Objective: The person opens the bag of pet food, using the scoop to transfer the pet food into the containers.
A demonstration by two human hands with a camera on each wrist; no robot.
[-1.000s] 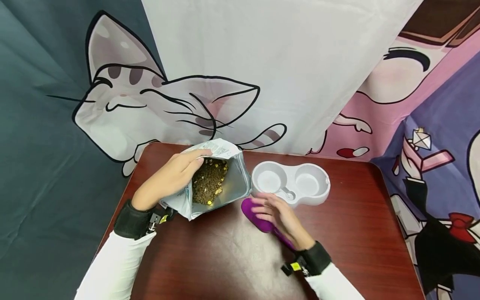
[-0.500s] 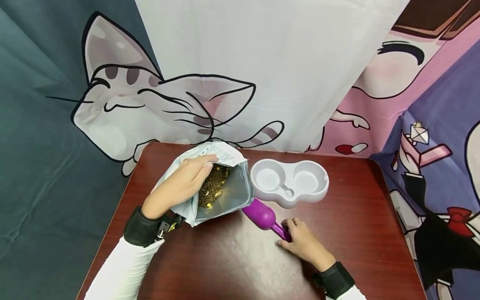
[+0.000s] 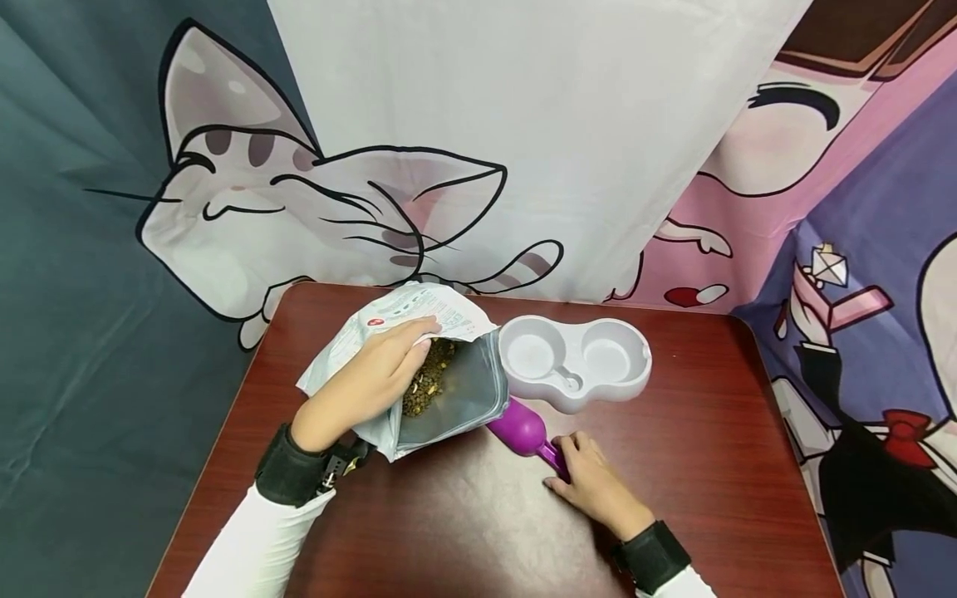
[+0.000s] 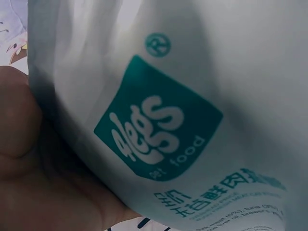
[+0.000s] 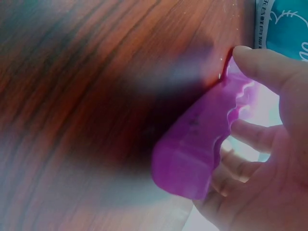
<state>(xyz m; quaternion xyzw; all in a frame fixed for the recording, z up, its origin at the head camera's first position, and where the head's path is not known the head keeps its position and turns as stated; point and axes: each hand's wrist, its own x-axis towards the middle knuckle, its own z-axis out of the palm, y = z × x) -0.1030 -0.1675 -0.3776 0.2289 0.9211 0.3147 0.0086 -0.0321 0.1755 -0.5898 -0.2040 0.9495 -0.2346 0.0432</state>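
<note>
My left hand (image 3: 380, 375) grips the top edge of an open pet food bag (image 3: 359, 325), its white front flap pulled over the mouth. Brown kibble with yellow bits (image 3: 426, 386) shows inside the silvery lining. In the left wrist view, the bag's green logo panel (image 4: 161, 120) fills the middle, with part of the hand beside it. A purple scoop (image 3: 519, 427) lies on the table, its bowl end partly hidden by the bag. At its handle (image 5: 192, 139), my right hand (image 3: 598, 486) has the thumb on one side and curled fingers on the other.
Right of the bag stands a light grey double bowl (image 3: 571, 353), close to the bag's rim. The reddish-brown wooden table (image 3: 718, 465) reaches back to a printed curtain (image 3: 449, 83) with a cartoon cat.
My right hand has moved from above the scoop's bowl down to its handle and closed around it. The bag flap has folded further over the mouth, covering more kibble.
</note>
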